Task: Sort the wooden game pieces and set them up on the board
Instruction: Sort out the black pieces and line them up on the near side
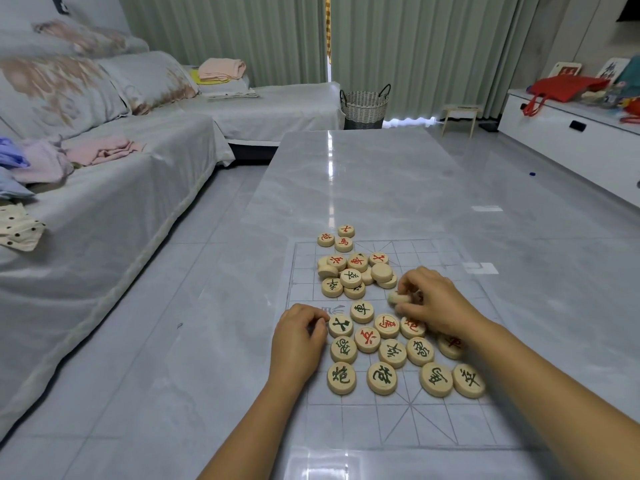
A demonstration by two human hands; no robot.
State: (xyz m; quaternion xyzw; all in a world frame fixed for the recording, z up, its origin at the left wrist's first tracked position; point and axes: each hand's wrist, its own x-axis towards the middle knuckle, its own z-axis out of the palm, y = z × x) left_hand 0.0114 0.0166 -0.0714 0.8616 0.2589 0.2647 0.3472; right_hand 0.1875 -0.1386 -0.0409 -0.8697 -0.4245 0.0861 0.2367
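A clear plastic game board [446, 424] with a printed grid lies on the grey table. Several round wooden pieces with red or green characters lie on it: a heap [356, 275] at the far side, three pieces [337, 236] just beyond the board's far edge, and a spread of flat pieces [388, 351] between my hands. My right hand [433, 299] pinches a wooden piece [398, 298] held on edge above the board. My left hand [298, 341] rests at the board's left edge with curled fingers beside a green-marked piece [340, 325]; whether it holds anything is hidden.
The glossy grey table [381, 188] stretches away from me. A covered sofa [104, 188] with folded clothes stands on the left. A woven basket [364, 105] sits by the curtains, and a white cabinet [571, 133] with a red bag is on the right.
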